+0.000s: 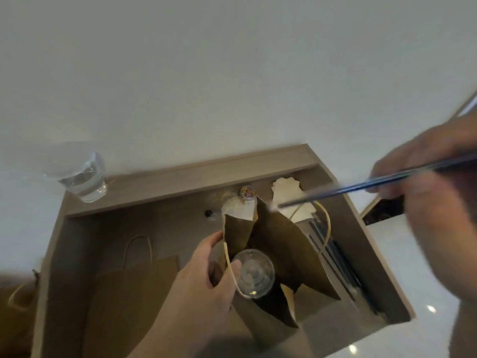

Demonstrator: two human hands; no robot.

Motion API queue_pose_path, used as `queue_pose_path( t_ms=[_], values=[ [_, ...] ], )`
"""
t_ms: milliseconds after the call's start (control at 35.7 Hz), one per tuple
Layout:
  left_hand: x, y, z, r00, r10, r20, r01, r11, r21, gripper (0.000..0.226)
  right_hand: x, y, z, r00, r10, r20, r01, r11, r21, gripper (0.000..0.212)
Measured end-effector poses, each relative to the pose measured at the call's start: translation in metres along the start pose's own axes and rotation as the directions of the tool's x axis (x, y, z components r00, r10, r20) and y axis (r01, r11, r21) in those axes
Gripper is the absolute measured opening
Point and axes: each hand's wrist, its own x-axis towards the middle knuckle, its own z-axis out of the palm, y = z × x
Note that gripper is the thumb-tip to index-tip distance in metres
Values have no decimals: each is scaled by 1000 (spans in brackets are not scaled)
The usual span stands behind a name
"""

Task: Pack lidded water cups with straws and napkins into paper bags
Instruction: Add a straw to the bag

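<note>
R hand (423, 177) clamped on a dark straw (361, 186), pinched near its back end. Blurred w/ motion, so exact finger placement unreadable. Free tip of straw aimed down-left, hanging over the napkins (286, 192) just behind the bag mouth.

L hand (201, 285) gripping near-left rim of the open paper bag (278, 241), thumb beside the cord handle (229, 267), holding the mouth spread. Lidded cup (254, 272) upright inside the bag, low down, lid facing up, close to L thumb.

Bag upright in a shallow wooden tray (206, 174). Napkin stack at tray's back, spare straws (333, 257) along its right side, flat bags (134, 293) at left. Clear cup w/ water (82, 177) on the back-left ledge, well apart; lid or none, can't tell.

Step in hand, prob.: cup packed, straw next. Napkin seemingly not in yet, tho bag interior too dark to be sure.

Next move calls for bringing the tip back over the bag mouth and sliding the straw down alongside the cup, not onto the lid. L grip to keep the mouth wide, to avoid snagging the inner fold. Napkin after that.
</note>
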Motion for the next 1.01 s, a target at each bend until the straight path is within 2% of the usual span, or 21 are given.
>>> queue_pose_path(
  t_ms=[56, 112, 196, 280, 364, 420, 476, 588, 645, 701, 757, 841, 869, 953, 1009],
  values=[
    [0, 0, -1, 1000, 0, -11, 0, 1000, -5, 54, 11, -11, 22, 998, 9, 60, -4, 996, -86, 9],
    [0, 0, -3, 1000, -6, -19, 6, 1000, 5, 56, 6, -12, 45, 983, 95, 156, -66, 980, -186, 8],
    [0, 1, -5, 1000, 4, -31, -3, 1000, 18, 59, 0, 7, 56, 954, 235, 185, -181, 946, -268, 11],
    [1, 1, -7, 999, -3, -40, 4, 1000, 18, 61, 4, 22, 60, 927, 270, 260, -144, 897, -418, 14],
    [3, 2, -7, 999, -22, -45, 22, 1000, 7, 67, 10, 34, 65, 903, 295, 312, -124, 874, -469, 13],
    [4, 4, -5, 998, -18, -61, 19, 1000, 11, 70, 14, 41, 65, 883, 319, 344, -120, 863, -491, 24],
    [5, 4, -3, 997, 5, -81, -2, 999, 32, 68, 20, 49, 58, 881, 294, 371, -134, 907, -400, 37],
    [8, 1, 1, 996, -1, -84, 2, 1000, 20, 68, 44, 67, 31, 925, 210, 316, -209, 977, -37, 41],
    [8, 2, 2, 994, -26, -105, 27, 1000, 8, 71, 54, 93, 28, 926, 291, 242, -313, 948, 56, 37],
    [8, 4, 5, 990, -31, -140, 32, 999, 2, 70, 64, 133, 41, 884, 430, 183, -443, 896, 37, 27],
    [7, 6, 9, 983, -7, -185, 10, 1000, 16, 70, 66, 183, 67, 826, 538, 168, -519, 842, -144, 23],
    [5, 7, 16, 966, 22, -259, -16, 1000, 25, 68, 57, 250, 107, 737, 594, 322, -460, 790, -405, 22],
    [5, 8, 18, 959, 29, -282, -19, 999, 37, 67, 53, 266, 117, 700, 608, 375, -431, 778, -457, 26],
    [5, 8, 25, 940, 50, -337, -24, 996, 82, 65, 46, 301, 142, 602, 632, 489, -308, 748, -588, 67],
    [5, 10, 30, 935, 44, -353, -13, 996, 91, 66, 42, 319, 152, 544, 639, 543, -235, 738, -633, 86]
  ],
)
